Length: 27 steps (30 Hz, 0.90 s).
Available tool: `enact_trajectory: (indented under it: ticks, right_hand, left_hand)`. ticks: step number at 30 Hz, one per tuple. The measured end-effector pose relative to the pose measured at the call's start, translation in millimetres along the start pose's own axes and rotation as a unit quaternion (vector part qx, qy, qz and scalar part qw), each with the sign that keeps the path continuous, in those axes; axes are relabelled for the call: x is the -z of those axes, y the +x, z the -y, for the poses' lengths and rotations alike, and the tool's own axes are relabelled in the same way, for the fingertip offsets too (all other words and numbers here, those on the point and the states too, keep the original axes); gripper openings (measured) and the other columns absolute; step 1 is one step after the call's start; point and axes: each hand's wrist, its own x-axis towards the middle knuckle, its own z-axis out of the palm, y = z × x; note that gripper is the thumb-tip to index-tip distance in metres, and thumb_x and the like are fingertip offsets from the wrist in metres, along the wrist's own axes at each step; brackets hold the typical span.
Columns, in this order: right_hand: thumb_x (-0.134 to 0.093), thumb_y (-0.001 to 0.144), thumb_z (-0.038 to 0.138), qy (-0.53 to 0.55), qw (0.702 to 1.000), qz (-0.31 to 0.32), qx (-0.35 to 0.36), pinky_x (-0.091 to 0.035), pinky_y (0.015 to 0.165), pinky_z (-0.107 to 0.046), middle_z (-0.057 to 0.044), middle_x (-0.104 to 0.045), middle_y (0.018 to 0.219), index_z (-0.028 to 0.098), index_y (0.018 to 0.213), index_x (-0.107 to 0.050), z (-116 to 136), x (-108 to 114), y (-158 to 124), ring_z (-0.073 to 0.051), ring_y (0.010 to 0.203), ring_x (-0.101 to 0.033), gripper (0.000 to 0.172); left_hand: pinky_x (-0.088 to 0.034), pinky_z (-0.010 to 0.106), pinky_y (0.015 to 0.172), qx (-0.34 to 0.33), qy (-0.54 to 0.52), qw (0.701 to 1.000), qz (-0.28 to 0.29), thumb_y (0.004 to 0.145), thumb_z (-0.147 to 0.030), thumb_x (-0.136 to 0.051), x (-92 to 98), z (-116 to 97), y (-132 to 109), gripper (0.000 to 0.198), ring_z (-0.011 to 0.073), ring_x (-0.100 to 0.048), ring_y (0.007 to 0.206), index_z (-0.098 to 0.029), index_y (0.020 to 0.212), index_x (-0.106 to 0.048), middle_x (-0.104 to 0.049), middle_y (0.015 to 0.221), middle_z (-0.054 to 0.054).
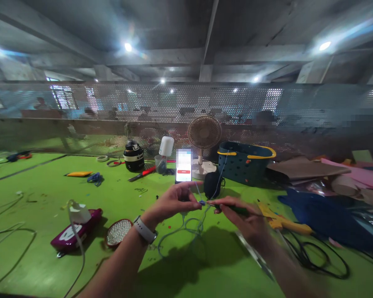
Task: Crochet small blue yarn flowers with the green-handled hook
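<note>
My left hand pinches a small blue loop of yarn between thumb and forefinger. A white watch sits on that wrist. My right hand is closed around a green-handled crochet hook whose tip meets the blue loop. Pale blue yarn trails down from the loop and curls on the green table. A dark yarn ball lies just behind my hands.
A lit phone stands upright behind the hands. Behind it are a small fan, a blue basket with yellow handles, a black jar and a white cup. A magenta case, a round lamp, yellow glue gun and cables surround me.
</note>
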Motion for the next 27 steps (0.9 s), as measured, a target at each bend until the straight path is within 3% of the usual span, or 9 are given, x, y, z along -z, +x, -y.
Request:
enact_trajectory:
  ticks: [3,6,9,12,14,17,21,24,27]
  right_hand:
    - [-0.061,0.090,0.014,-0.145,0.979,-0.011,0.146,-0.053,0.083,-0.036,-0.004,-0.076,0.103,0.026,0.112,-0.069,-10.8,-8.4,-0.8,-0.020,0.093,-0.069,0.027]
    - [-0.061,0.088,0.007,-0.295,0.917,-0.045,0.265,-0.050,0.088,-0.040,-0.006,-0.075,0.108,0.022,0.119,-0.064,-15.5,-18.4,0.5,-0.019,0.092,-0.069,0.034]
    - [-0.062,0.087,0.005,-0.396,0.860,-0.094,0.308,-0.048,0.088,-0.040,-0.008,-0.076,0.104,0.019,0.116,-0.063,-13.5,-24.8,1.5,-0.019,0.088,-0.070,0.032]
    - [-0.063,0.087,0.006,-0.425,0.839,-0.109,0.322,-0.049,0.087,-0.041,-0.009,-0.077,0.103,0.019,0.115,-0.064,-10.9,-24.1,2.3,-0.020,0.086,-0.070,0.031]
    - [-0.062,0.088,0.007,-0.391,0.851,-0.098,0.337,-0.051,0.084,-0.040,-0.009,-0.077,0.104,0.021,0.115,-0.065,-9.7,-20.4,3.7,-0.020,0.086,-0.071,0.030]
    - [-0.060,0.090,0.010,-0.279,0.904,-0.059,0.319,-0.055,0.078,-0.035,-0.006,-0.077,0.101,0.024,0.113,-0.066,-6.4,-13.6,6.5,-0.018,0.088,-0.070,0.028]
    - [-0.061,0.088,0.009,-0.139,0.963,-0.020,0.229,-0.055,0.080,-0.033,-0.003,-0.076,0.101,0.027,0.109,-0.069,2.1,-7.5,7.3,-0.018,0.093,-0.069,0.029]
    - [-0.063,0.088,0.012,-0.075,0.985,-0.028,0.151,-0.053,0.083,-0.031,-0.001,-0.076,0.097,0.030,0.103,-0.073,8.7,-5.4,4.8,-0.018,0.094,-0.068,0.026]
    - [-0.066,0.086,0.021,-0.013,0.996,-0.075,0.049,-0.052,0.082,-0.029,0.000,-0.076,0.093,0.031,0.092,-0.077,10.7,-4.0,1.6,-0.018,0.093,-0.067,0.016]
  left_hand:
    - [-0.042,0.023,0.061,-0.005,-0.037,0.998,-0.052,0.065,-0.020,-0.085,-10.0,4.9,5.1,0.070,0.0082,-0.057,0.060,-0.014,0.129,-0.057,-0.065,0.068,-0.001]
    - [-0.043,0.023,0.066,-0.024,-0.109,0.989,-0.092,0.061,-0.020,-0.088,-25.1,17.6,10.2,0.067,0.0079,-0.057,0.062,-0.014,0.123,-0.063,-0.064,0.067,-0.003]
    - [-0.044,0.024,0.074,-0.044,-0.184,0.975,-0.115,0.062,-0.018,-0.087,-37.9,34.7,14.2,0.065,0.0080,-0.058,0.066,-0.017,0.123,-0.063,-0.064,0.068,-0.003]
    - [-0.043,0.023,0.074,-0.047,-0.240,0.965,-0.092,0.064,-0.015,-0.085,-41.7,46.8,16.2,0.064,0.0081,-0.059,0.067,-0.018,0.124,-0.063,-0.066,0.072,-0.001]
    - [-0.042,0.022,0.072,-0.045,-0.258,0.963,-0.061,0.066,-0.013,-0.084,-38.4,49.2,16.3,0.060,0.0075,-0.058,0.066,-0.017,0.123,-0.064,-0.066,0.072,-0.001]
    - [-0.042,0.020,0.072,-0.033,-0.256,0.966,-0.017,0.066,-0.012,-0.084,-28.1,45.7,15.0,0.059,0.0065,-0.058,0.065,-0.014,0.122,-0.065,-0.064,0.070,-0.001]
    - [-0.041,0.019,0.066,-0.018,-0.225,0.974,0.015,0.067,-0.013,-0.083,-13.7,37.1,13.0,0.056,0.0070,-0.056,0.064,-0.012,0.121,-0.067,-0.062,0.067,-0.001]
    - [-0.040,0.020,0.064,-0.008,-0.213,0.977,0.025,0.068,-0.012,-0.082,-7.1,34.4,12.3,0.051,0.0077,-0.055,0.063,-0.013,0.118,-0.069,-0.061,0.068,0.000]
    - [-0.041,0.021,0.065,-0.006,-0.210,0.977,0.032,0.068,-0.011,-0.080,-3.8,36.2,12.6,0.051,0.0082,-0.055,0.064,-0.013,0.118,-0.069,-0.061,0.069,0.000]
